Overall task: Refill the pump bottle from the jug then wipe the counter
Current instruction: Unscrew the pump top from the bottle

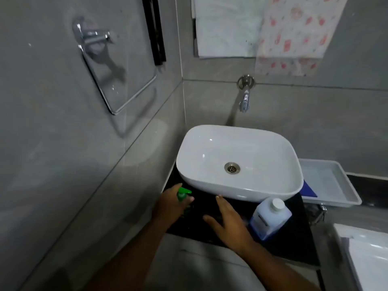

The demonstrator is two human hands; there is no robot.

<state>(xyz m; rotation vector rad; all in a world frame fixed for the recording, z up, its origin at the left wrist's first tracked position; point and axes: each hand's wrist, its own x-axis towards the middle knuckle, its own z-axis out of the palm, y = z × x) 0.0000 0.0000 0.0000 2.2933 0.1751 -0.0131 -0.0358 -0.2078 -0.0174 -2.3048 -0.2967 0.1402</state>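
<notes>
A pump bottle with a green pump head (183, 193) stands on the black counter (294, 244) at its left end, in front of the white basin. My left hand (171, 203) is wrapped around the bottle, hiding most of its body. My right hand (227, 222) hovers over the counter just right of it, fingers spread, holding nothing. The jug (269, 219), pale blue with a white screw cap, stands on the counter to the right of my right hand, close to the basin's front right corner.
The white basin (239, 194) fills the back of the counter under a wall tap (245, 101). A grey tray (348, 198) with something blue beside it sits to the right. A grey tiled wall with a chrome towel ring (117, 80) runs along the left.
</notes>
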